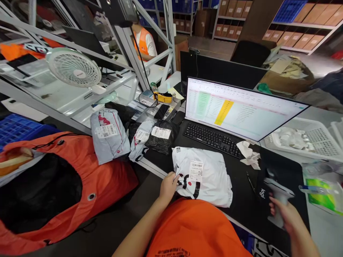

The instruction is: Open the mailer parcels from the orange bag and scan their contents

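Note:
A white plastic mailer bag [211,167] with a printed label and black markings lies flat on the black desk mat, at the front edge of the desk. My left hand [168,186] pinches its left edge, fingers closed on the plastic. Over at the right, my right hand [284,211] is wrapped round the handle of a grey barcode scanner [279,192], slightly blurred, above the mouse mat. Several labelled parcels lie left of the bag: a grey one [108,134], a smaller white one [141,137] and a black one [162,134].
Behind the bag stand a keyboard [211,138] and a lit monitor [238,110] showing a spreadsheet. Crumpled tissue [249,155] and a pen [250,181] lie nearby. At left is an open orange sack [107,185]; at right, a white basket [316,137]. Another person [144,43] sits beyond the frame.

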Motion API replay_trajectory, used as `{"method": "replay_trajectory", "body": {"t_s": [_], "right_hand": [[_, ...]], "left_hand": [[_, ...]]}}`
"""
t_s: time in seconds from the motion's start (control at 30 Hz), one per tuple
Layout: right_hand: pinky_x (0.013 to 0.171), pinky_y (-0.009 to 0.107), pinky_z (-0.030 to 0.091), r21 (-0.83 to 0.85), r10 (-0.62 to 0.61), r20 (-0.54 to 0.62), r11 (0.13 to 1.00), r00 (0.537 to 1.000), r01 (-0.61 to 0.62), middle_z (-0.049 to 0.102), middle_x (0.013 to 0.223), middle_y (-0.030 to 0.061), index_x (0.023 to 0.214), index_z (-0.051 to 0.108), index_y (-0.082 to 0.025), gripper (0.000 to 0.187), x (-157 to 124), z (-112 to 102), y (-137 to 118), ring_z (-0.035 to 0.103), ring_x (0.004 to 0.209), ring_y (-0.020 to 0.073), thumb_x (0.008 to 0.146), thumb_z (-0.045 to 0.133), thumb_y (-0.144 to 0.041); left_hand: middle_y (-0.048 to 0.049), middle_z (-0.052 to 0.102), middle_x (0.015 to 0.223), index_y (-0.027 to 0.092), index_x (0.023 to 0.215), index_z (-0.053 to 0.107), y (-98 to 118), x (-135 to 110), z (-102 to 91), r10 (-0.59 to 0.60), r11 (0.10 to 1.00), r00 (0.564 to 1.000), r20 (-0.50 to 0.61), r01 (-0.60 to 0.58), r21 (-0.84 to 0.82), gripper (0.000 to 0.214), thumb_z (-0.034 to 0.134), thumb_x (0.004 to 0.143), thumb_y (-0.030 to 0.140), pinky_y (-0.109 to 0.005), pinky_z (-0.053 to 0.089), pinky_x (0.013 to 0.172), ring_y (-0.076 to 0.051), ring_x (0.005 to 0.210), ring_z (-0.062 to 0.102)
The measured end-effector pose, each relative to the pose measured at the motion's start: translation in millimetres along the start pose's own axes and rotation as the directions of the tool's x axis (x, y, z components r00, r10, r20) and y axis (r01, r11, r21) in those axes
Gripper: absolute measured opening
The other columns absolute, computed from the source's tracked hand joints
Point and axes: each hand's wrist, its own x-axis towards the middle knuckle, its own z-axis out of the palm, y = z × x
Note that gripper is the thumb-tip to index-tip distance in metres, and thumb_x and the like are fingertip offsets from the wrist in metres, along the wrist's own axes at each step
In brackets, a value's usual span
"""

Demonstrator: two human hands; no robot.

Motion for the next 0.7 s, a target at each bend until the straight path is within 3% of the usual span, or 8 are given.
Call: {"method": "replay_trajectory", "body": {"t_s": [0.1, 0.17, 0.3, 0.53, 0.63, 0.7], "right_hand": [[0.045, 0.024, 0.043, -0.116, -0.057, 0.301, 0.989, 0.952, 0.096, 0.057, 0.062, -0.0028, 0.121, 0.055, -0.018, 0.072, -70, 61, -40, 0.052, 0.049, 0.0142, 0.06, 0.081, -0.047], [0.044, 0.025, 0.042, -0.229, -0.085, 0.441, 0.952, 0.893, 0.203, 0.057, 0.06, -0.0021, 0.116, 0.055, -0.015, 0.067, -111, 103, -64, 0.053, 0.048, 0.0156, 0.064, 0.075, -0.052], [0.044, 0.024, 0.041, -0.333, -0.069, 0.625, 0.877, 0.778, 0.346, 0.056, 0.057, -0.0022, 0.104, 0.054, -0.015, 0.049, -148, 154, -86, 0.053, 0.046, 0.015, 0.071, 0.064, -0.05], [0.043, 0.023, 0.04, -0.386, -0.013, 0.637, 0.86, 0.771, 0.334, 0.054, 0.056, -0.0039, 0.099, 0.051, -0.016, 0.041, -139, 174, -81, 0.052, 0.045, 0.0141, 0.069, 0.059, -0.043], [0.044, 0.025, 0.043, -0.381, -0.028, 0.632, 0.859, 0.774, 0.342, 0.055, 0.057, -0.0029, 0.096, 0.05, -0.017, 0.041, -137, 172, -77, 0.054, 0.046, 0.0155, 0.068, 0.059, -0.046], [0.046, 0.027, 0.046, -0.359, -0.084, 0.589, 0.864, 0.804, 0.353, 0.06, 0.064, -0.001, 0.101, 0.05, -0.017, 0.046, -128, 163, -70, 0.057, 0.048, 0.0167, 0.069, 0.06, -0.049]], "left_hand": [[-0.0032, 0.056, 0.081, 0.021, 0.071, 0.051, 8, -3, -3.2, 0.08, 0.997, 0.997, -0.014, -0.08, 0.012, 0.037, 0.036, 0.1, 0.039, -0.028, 0.041, 0.074, -0.018, 0.08, 0.057], [-0.0028, 0.054, 0.079, 0.021, 0.071, 0.05, 12, -6, -4.2, 0.125, 0.992, 0.992, -0.034, -0.124, 0.025, 0.038, 0.035, 0.101, 0.039, -0.028, 0.041, 0.073, -0.018, 0.078, 0.056], [-0.0015, 0.053, 0.076, 0.02, 0.07, 0.049, 14, -11, -6.1, 0.155, 0.987, 0.986, -0.06, -0.152, 0.059, 0.04, 0.034, 0.102, 0.038, -0.027, 0.039, 0.069, -0.016, 0.074, 0.055], [-0.0025, 0.056, 0.078, 0.02, 0.074, 0.055, 7, -12, -7.2, 0.152, 0.987, 0.986, -0.064, -0.148, 0.071, 0.04, 0.035, 0.103, 0.039, -0.027, 0.041, 0.069, -0.018, 0.075, 0.057], [-0.0031, 0.059, 0.08, 0.019, 0.078, 0.058, 2, -11, -7.9, 0.113, 0.994, 0.992, -0.062, -0.113, 0.007, 0.04, 0.035, 0.103, 0.04, -0.028, 0.045, 0.07, -0.018, 0.076, 0.059], [-0.0059, 0.064, 0.091, 0.018, 0.093, 0.062, -6, -11, -9.1, 0.083, 0.996, 0.987, -0.139, -0.087, -0.024, 0.035, 0.037, 0.102, 0.04, -0.031, 0.049, 0.077, -0.02, 0.085, 0.062]]}}
